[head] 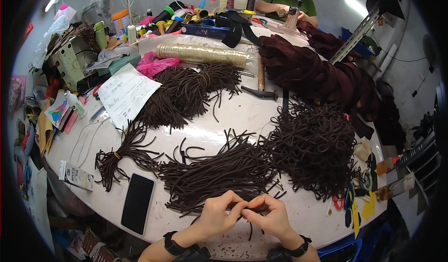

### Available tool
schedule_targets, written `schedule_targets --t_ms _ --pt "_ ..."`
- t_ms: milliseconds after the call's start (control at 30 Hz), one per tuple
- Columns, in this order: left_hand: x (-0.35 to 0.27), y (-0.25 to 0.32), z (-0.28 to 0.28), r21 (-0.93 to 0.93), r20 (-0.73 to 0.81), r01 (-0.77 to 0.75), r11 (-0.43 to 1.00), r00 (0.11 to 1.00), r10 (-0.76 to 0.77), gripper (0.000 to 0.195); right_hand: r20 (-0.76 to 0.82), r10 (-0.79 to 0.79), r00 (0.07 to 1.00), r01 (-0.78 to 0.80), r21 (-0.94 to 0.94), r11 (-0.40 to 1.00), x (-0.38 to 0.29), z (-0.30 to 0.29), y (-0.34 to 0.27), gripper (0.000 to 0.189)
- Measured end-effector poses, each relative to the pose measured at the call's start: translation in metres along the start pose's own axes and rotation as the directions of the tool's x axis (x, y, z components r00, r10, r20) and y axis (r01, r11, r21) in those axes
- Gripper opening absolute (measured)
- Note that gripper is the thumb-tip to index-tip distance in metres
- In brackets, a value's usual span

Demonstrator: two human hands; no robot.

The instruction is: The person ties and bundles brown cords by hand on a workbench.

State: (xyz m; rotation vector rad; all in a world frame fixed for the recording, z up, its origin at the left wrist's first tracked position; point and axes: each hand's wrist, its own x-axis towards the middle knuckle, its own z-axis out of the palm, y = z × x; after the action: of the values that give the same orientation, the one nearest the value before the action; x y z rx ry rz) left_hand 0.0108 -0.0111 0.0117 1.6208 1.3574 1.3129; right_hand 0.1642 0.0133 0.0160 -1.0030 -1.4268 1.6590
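Observation:
My left hand (224, 211) and my right hand (266, 213) meet near the front edge of the table, fingertips pinched together on a dark brown cord (250, 229). Most of that cord is hidden by the fingers; a short end hangs below them. Just beyond my hands lies a wide pile of straight brown cords (217, 172). To its right a heap of looped brown cords (313, 150) rises. On the left, a small bundle of cords (117, 155) is tied with a yellow band.
A smartphone (138, 204) and a drink carton (76, 175) lie left. Larger cord bundles (185, 90), a written sheet (127, 94), a hammer (260, 92) and dark red fabric (315, 69) are farther back. Scissors (348, 197) lie right. A person (280, 3) sits behind a sewing machine (294, 17).

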Motion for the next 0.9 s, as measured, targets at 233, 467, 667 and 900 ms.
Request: schedule_targets --t_ms 233,467,667,900 --pt "0.008 -0.004 -0.009 -0.149 0.058 0.116 0.982 0.992 -0.109 0.01 0.131 0.212 0.968 -0.231 0.151 0.961 0.005 -0.016 -0.018 0.014" --pt "0.005 -0.021 -0.004 -0.796 0.472 0.547 0.259 0.829 -0.299 0.027 -0.024 0.024 0.999 -0.024 -0.01 1.0 0.001 -0.009 -0.009 0.011" --pt "-0.002 -0.007 0.005 -0.707 0.23 0.359 0.609 0.931 -0.282 0.023 -0.112 -0.264 0.958 0.23 -0.252 0.94 -0.002 0.003 -0.001 0.01" --pt "0.002 -0.003 -0.005 -0.442 0.232 0.407 0.799 0.913 -0.337 0.019 -0.108 -0.173 0.979 0.147 -0.217 0.965 0.001 -0.004 -0.008 0.012"
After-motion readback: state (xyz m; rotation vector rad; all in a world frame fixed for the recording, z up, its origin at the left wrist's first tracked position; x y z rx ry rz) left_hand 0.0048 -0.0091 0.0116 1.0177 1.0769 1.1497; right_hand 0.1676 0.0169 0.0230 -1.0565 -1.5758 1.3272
